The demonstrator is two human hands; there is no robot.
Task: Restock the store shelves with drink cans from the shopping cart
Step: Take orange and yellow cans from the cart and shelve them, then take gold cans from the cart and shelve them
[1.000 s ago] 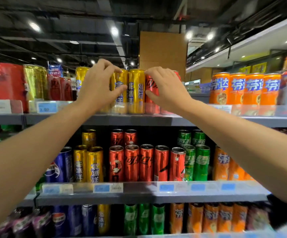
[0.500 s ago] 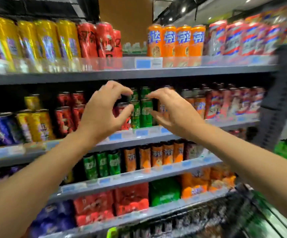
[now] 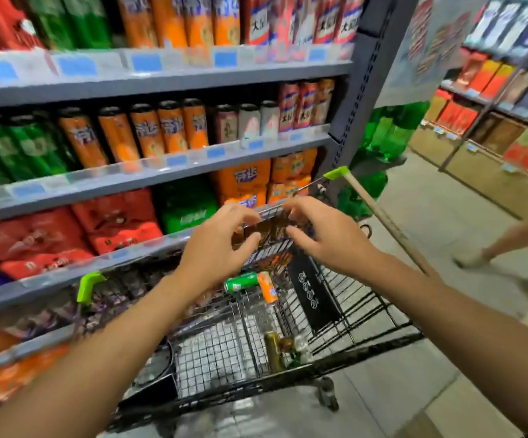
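In the cart (image 3: 344,298) at lower centre we see a green can (image 3: 240,282), an orange can (image 3: 268,290) and a gold can (image 3: 274,349). Above it our left hand (image 3: 218,248) and right hand (image 3: 325,235) hover empty, fingers spread and curled. Stocked shelves (image 3: 161,77) fill the left of the frame; a passer-by's legs (image 3: 509,241) show at right.

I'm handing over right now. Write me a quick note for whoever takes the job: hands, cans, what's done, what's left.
Left hand: empty, fingers spread, above the shopping cart.
Right hand: empty, fingers curled, beside the left one.
Cans in the cart: a green can and an orange can lying together, a gold can nearer you.
Shelves to the left already carry rows of orange and green cans.
Done: no can is in hand; nothing mid-placement.
Left: pick up the three cans and shelve each with its matching colour, probably the green or orange one first.
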